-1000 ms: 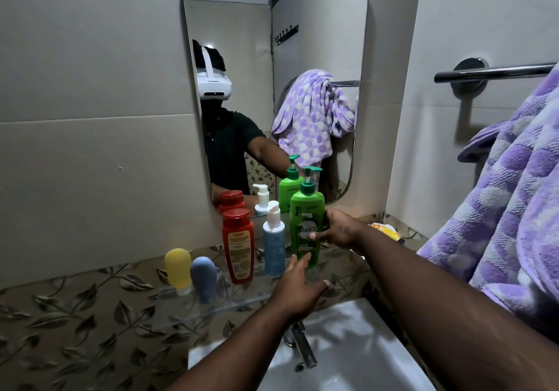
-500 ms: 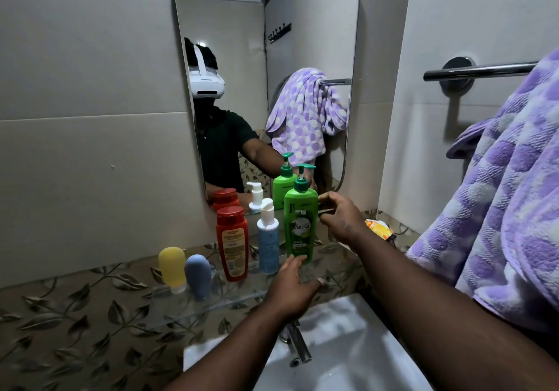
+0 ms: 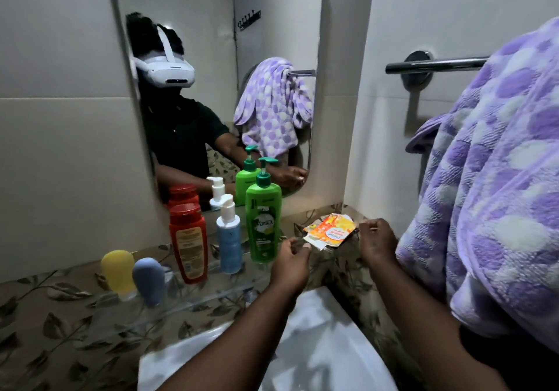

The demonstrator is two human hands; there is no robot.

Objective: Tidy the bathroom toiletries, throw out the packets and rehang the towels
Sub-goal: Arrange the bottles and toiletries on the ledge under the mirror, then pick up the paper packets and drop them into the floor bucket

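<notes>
A crumpled pile of orange-and-yellow packets (image 3: 331, 228) lies on the leaf-patterned counter in the corner, right of the green pump bottle (image 3: 263, 224). My left hand (image 3: 290, 265) pinches the pile's white lower-left corner between thumb and forefinger. My right hand (image 3: 376, 244) is curled at the pile's right edge, and its fingertips are hidden. A purple dotted towel (image 3: 499, 194) hangs bunched over the metal rail (image 3: 435, 64) on the right wall.
On the glass shelf (image 3: 211, 295) stand a yellow (image 3: 118, 271) and a grey-blue squeeze bottle (image 3: 148, 280), a red bottle (image 3: 189, 242) and a blue pump bottle (image 3: 228, 239). The white sink (image 3: 317, 348) lies below my arms, and the mirror (image 3: 211, 88) is behind the bottles.
My right hand let go of the green bottle and moved right to the packets. My left hand rose from above the sink to the pile's left corner. The view shifted.
</notes>
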